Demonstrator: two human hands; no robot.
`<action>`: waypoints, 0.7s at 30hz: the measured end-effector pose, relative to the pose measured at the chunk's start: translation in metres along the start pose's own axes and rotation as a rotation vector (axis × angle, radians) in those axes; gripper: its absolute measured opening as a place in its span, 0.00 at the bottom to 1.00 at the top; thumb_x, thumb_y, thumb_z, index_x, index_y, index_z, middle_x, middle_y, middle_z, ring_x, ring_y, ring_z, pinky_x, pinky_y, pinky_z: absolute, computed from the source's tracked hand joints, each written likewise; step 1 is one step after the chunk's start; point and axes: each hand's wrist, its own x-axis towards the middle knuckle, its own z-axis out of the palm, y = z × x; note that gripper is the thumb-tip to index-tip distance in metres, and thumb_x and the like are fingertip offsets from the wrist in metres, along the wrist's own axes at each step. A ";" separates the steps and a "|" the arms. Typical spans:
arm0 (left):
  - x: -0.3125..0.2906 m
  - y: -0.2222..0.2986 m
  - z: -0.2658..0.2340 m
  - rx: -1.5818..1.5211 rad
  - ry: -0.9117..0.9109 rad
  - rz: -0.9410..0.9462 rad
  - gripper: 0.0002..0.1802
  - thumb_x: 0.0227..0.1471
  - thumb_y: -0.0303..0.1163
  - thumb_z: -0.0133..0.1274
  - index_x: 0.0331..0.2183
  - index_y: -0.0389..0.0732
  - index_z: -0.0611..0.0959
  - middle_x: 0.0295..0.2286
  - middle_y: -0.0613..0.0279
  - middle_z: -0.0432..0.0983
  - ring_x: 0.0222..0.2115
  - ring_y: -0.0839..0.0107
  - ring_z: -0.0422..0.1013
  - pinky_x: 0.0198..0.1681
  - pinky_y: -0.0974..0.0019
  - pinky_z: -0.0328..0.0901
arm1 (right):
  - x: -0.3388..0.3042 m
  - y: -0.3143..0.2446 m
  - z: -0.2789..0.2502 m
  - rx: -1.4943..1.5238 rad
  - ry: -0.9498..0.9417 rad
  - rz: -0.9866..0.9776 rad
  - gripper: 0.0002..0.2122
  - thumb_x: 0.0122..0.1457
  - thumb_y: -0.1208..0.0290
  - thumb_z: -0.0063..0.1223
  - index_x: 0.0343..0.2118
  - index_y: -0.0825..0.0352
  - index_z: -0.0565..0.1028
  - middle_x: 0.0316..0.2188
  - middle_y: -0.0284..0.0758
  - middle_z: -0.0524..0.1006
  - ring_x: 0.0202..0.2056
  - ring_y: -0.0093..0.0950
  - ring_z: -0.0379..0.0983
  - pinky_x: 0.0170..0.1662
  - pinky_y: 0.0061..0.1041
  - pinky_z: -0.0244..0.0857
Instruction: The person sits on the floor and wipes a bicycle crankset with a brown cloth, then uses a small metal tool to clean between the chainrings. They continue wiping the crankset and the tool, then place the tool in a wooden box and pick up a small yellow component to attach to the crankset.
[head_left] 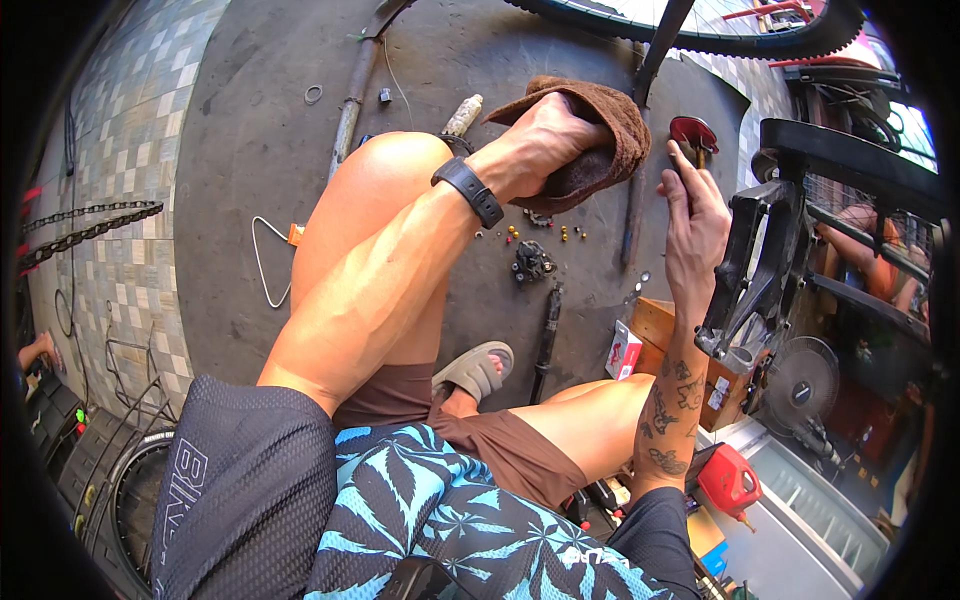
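Note:
My left hand [555, 130] is closed on a bunched brown cloth [610, 140], holding it above the dark mat; the fingers are partly buried in its folds. Whatever the cloth might cover cannot be seen. To its right, my right hand [693, 215] is raised with fingers stretched and thumb apart. Just beyond its fingertips shows a red, dish-shaped part [690, 131] with a brassy stem. Whether the fingers touch it I cannot tell. Below the cloth lie a black metal mechanism [533, 262] and several small yellow and red pieces [565, 236]. A black tube [547, 335] rests closer to my sandal.
A bicycle wheel [700, 45] and dark frame tube [662, 50] cross the top. Black bicycle parts [745, 265] stand beside my right forearm, near a wooden box [655, 335] and fan [803, 385]. A pale bottle [463, 115] lies past my left knee. Chains [90, 225] hang left.

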 end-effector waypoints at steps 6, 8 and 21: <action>-0.007 -0.001 0.005 0.279 -0.015 0.072 0.16 0.55 0.35 0.66 0.44 0.37 0.87 0.38 0.62 0.84 0.37 0.77 0.75 0.43 0.69 0.70 | 0.000 -0.004 -0.004 -0.022 -0.167 -0.064 0.15 0.70 0.75 0.50 0.57 0.66 0.79 0.34 0.39 0.70 0.34 0.31 0.69 0.42 0.32 0.65; -0.009 -0.002 0.005 0.285 -0.039 0.116 0.18 0.55 0.36 0.66 0.44 0.37 0.87 0.38 0.62 0.83 0.35 0.76 0.75 0.42 0.69 0.71 | -0.001 -0.004 -0.004 0.182 -0.182 -0.002 0.14 0.69 0.76 0.51 0.56 0.67 0.79 0.34 0.39 0.71 0.34 0.32 0.69 0.42 0.32 0.66; -0.007 -0.004 0.009 0.302 -0.137 0.257 0.12 0.55 0.34 0.64 0.39 0.37 0.87 0.34 0.63 0.83 0.33 0.77 0.74 0.41 0.68 0.70 | -0.009 -0.007 -0.002 -0.097 -0.181 -0.017 0.11 0.68 0.78 0.51 0.49 0.75 0.79 0.35 0.44 0.71 0.35 0.38 0.73 0.42 0.34 0.68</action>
